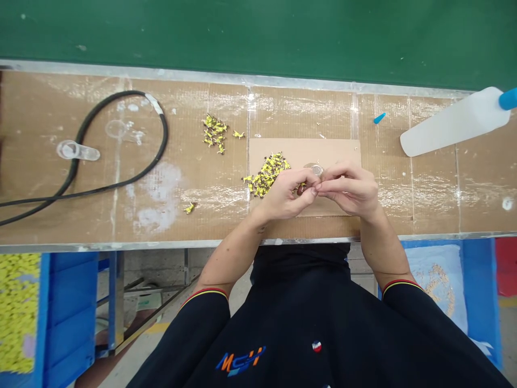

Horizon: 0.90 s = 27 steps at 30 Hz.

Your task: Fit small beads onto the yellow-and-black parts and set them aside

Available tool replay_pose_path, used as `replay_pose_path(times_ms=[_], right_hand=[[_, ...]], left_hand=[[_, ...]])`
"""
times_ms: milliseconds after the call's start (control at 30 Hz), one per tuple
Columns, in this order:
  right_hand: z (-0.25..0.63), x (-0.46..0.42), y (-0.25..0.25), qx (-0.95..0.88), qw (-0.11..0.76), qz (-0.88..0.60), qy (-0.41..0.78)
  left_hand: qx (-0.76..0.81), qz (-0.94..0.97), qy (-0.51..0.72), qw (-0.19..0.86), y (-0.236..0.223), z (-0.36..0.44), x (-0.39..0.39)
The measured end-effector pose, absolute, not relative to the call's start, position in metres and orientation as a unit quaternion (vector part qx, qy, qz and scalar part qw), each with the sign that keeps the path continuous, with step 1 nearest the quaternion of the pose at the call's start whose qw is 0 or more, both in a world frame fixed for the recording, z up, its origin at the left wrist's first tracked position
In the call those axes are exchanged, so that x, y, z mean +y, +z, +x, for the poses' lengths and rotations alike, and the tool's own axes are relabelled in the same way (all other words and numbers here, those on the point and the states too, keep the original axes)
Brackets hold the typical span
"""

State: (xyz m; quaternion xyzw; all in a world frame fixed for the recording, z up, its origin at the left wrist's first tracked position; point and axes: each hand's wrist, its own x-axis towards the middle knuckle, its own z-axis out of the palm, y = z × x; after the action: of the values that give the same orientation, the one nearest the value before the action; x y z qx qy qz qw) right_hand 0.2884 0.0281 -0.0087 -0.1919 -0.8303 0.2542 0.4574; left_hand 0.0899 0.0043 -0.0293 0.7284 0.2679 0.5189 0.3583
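The left hand [287,194] and right hand [350,188] are closed, fingertips pinched together over a cardboard sheet [343,151] on the tabletop [210,218]; whatever they grip is too small to tell. A round clear disc [314,170] sits just beyond, at 12 o'clock. A heap of small yellow-and-black parts [266,175] covers the card at 10 o'clock, with a smaller heap [214,133] farther off on the tabletop at 11 o'clock.
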Motion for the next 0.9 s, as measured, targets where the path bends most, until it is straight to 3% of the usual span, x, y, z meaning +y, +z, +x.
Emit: replay_pose_path(times_ms=[633, 767, 900], right_hand=[[0.287, 0.027, -0.015, -0.831, 0.48, -0.209, 0.186], [0.296, 0.031, -0.008, -0.84, 0.452, -0.239, 0.183], [0.317, 0.044, -0.005, -0.846, 0.37, -0.309, 0.229]], left_hand=[[0.298, 0.717, 0.501, 0.383, -0.027, 0.087, 0.003], [0.304, 0.679, 0.524, 0.415, -0.035, 0.09, 0.004], [0.301, 0.548, 0.634, 0.455, -0.05, 0.084, 0.012]])
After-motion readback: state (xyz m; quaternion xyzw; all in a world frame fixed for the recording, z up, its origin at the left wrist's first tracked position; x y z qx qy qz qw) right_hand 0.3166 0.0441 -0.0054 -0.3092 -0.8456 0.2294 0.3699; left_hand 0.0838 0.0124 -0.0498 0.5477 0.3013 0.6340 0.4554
